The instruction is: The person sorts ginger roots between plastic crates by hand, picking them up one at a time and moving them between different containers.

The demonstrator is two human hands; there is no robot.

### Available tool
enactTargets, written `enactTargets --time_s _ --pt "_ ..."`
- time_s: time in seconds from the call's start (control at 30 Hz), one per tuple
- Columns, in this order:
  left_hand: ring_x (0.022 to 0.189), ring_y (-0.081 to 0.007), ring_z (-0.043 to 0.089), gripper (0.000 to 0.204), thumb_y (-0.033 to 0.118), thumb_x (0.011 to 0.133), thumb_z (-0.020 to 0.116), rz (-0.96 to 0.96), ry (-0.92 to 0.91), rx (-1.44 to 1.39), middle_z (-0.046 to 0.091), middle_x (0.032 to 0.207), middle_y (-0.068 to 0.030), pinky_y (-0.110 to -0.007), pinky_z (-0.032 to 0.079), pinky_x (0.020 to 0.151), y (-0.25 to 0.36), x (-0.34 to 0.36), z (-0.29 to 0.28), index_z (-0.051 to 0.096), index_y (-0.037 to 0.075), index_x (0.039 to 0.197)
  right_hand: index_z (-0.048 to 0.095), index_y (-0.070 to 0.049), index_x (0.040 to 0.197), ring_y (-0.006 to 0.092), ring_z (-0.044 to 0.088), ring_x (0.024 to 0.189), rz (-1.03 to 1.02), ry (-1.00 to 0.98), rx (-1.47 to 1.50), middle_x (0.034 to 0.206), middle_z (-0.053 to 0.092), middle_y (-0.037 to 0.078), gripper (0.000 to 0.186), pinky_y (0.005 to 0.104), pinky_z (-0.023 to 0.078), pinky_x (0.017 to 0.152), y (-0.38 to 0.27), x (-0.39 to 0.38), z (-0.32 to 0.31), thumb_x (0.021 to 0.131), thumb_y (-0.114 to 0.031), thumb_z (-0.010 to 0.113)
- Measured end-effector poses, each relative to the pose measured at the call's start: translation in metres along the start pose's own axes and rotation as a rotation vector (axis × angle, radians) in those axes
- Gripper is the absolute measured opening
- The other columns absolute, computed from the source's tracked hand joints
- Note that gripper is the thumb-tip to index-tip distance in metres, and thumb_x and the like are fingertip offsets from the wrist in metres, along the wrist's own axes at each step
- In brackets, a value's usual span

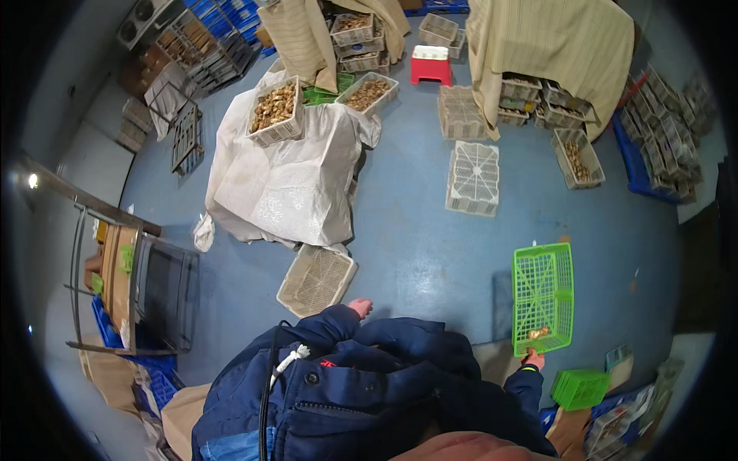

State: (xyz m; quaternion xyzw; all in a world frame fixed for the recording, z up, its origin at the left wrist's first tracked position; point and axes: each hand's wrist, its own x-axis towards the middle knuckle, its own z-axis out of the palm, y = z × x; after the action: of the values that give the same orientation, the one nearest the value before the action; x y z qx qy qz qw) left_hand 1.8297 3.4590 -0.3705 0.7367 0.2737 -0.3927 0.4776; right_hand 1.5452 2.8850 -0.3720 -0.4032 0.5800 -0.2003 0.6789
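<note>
My right hand (533,358) is closed on the near rim of a bright green plastic basket (567,296), held out at my right side with its slatted inside showing. A small clump of yellow-brown pieces (539,333), perhaps mushrooms, lies in its near end. My left hand (360,308) reaches out of its dark blue sleeve in front of my body, holding nothing that I can see, its fingers loosely bent. Nearest to it is a beige plastic crate (317,280) on the blue floor, beside a pile under white sheeting (280,192).
Crates of brown pieces (274,107) rest on the sheeting. An upturned white crate (473,178) and a filled crate (576,158) stand ahead. Cloth-covered stacks (546,46) and a red stool (430,69) are farther back. A metal-framed cart (138,284) stands left; green baskets (580,389) sit near right.
</note>
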Motion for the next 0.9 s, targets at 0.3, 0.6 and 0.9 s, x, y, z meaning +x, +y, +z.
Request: enactTargets --time_s 0.3,0.6,0.9 --pt "0.069 -0.0166 0.058 0.026 0.027 0.084 0.053 0.117 0.041 -0.183 0.064 0.077 -0.0065 -0.03 0.046 0.063 0.142 0.077 -0.003 0.064 0.004 0.086 0.054 0.001 0.102 0.028 0.059 0.07 0.022 -0.291 -0.157 0.088 0.061 0.013 0.029 0.0408 0.053 0.06 -0.112 0.137 0.339 0.074 0.007 0.055" --pt "0.058 -0.0168 0.052 0.02 0.023 0.087 0.048 -0.135 0.251 -0.597 0.055 0.071 -0.0047 -0.031 0.04 0.051 0.252 0.129 -0.042 0.059 0.007 0.087 0.057 0.0 0.096 0.0219 0.056 0.064 -0.087 -0.495 -0.597 0.078 0.059 0.008 0.025 0.0378 0.048 0.055 -0.171 0.246 0.694 0.074 0.01 0.056" --pt "0.066 -0.0147 0.047 0.02 0.032 0.092 0.043 0.223 -0.872 -1.45 0.046 0.074 0.0006 -0.032 0.034 0.053 0.374 0.297 -0.177 0.047 0.013 0.087 0.055 -0.003 0.105 0.025 0.058 0.076 0.012 -0.441 -0.242 0.093 0.06 0.011 0.039 0.0456 0.051 0.066 -0.218 0.34 0.908 0.071 0.017 0.051"
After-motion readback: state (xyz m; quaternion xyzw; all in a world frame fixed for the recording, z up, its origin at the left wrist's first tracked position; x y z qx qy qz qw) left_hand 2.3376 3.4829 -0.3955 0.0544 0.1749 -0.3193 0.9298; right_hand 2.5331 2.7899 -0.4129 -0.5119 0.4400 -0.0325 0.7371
